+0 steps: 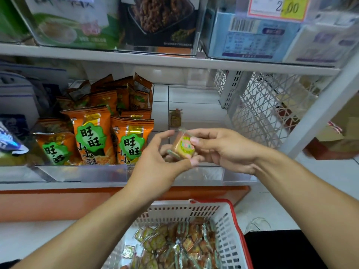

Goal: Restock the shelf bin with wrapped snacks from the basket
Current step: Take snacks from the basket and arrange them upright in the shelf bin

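A small square wrapped snack (183,147) with a green and pink label is held in front of the clear shelf bin (196,100). My right hand (223,150) pinches it between thumb and fingers from the right. My left hand (155,162) touches its lower left side with thumb and curled fingers. One wrapped snack (175,119) lies at the back of the bin. Below, the white basket with a red rim (227,216) holds several wrapped snacks (180,243).
Orange snack bags (93,136) fill the bin to the left. A white lattice basket (268,105) stands on the shelf to the right. The upper shelf (155,59) carries clear bins of packets and a price tag (277,8). A white shelf post (318,113) slants at right.
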Motion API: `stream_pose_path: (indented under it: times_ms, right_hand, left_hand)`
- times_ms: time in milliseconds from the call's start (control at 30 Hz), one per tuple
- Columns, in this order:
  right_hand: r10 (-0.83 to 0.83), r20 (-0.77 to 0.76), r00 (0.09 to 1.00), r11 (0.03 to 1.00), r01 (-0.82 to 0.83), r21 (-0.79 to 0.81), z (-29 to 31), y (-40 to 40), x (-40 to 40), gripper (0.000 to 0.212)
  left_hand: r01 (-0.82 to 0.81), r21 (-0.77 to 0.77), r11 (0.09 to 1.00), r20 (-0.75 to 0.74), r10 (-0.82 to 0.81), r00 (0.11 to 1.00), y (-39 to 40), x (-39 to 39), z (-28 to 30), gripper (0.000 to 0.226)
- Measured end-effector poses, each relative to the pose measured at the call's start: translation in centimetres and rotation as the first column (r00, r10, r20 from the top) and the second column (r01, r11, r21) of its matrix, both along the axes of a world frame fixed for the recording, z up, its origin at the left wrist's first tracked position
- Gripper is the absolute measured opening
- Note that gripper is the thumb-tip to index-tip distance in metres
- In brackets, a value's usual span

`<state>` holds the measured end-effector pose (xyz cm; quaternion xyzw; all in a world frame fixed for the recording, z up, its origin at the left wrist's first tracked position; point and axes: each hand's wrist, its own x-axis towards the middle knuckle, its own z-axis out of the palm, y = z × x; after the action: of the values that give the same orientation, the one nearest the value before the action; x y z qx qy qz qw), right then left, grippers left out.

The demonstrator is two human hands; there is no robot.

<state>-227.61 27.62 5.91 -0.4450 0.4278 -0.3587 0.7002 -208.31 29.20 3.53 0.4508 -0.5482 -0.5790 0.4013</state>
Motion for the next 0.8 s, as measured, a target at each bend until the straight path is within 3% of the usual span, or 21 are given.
stream_pose_path:
  times_ms: [100,167,300,400,500,567,667,800]
  right_hand:
    - [-0.013,0.017,1.0,0.999,0.012,0.037,0.1,-0.3,-0.2,0.036]
    - [0.0,-0.033,0.999,0.999,0.001,0.042,0.3,-0.3,-0.6,0.04]
    - [-0.013,-0.268,0.963,0.994,-0.017,-0.11,0.2,-0.3,-1.1,0.043]
    - [0.034,-0.422,0.906,0.962,-0.144,-0.232,0.3,-0.3,-1.1,0.052]
    - [0.107,-0.536,0.837,0.935,-0.268,-0.233,0.1,-0.8,-1.5,0.047]
    - [0.098,-0.544,0.833,0.944,-0.25,-0.214,-0.4,-1.6,-1.5,0.038]
    - [-0.13,-0.54,0.832,0.969,-0.01,-0.248,-1.9,-4.1,-1.4,0.036]
    - [-0.341,-0.655,0.674,0.936,0.182,-0.301,-4.5,-8.1,-0.5,0.029]
  left_hand:
    - [-0.078,0.059,0.995,-0.103,0.084,0.991,-0.4,-0.2,-0.1,0.066]
    - [-0.084,0.078,0.993,-0.089,0.091,0.992,-0.7,-0.2,-0.1,0.048]
    - [-0.028,-0.017,0.999,0.091,0.03,0.995,-1.1,0.2,-0.2,0.039]
    - [0.043,-0.134,0.99,0.247,-0.009,0.969,-1.1,0.2,-0.1,0.038]
    - [0.007,-0.211,0.978,0.334,0.065,0.94,-1.2,-0.1,-0.5,0.043]
    - [-0.039,-0.311,0.949,0.393,0.166,0.904,-1.4,-0.1,-0.7,0.048]
    - [-0.003,-0.479,0.878,0.485,0.267,0.833,-1.9,-0.4,-0.9,0.059]
    - [0.068,-0.387,0.92,0.541,0.167,0.825,-2.1,-1.3,-2.0,0.094]
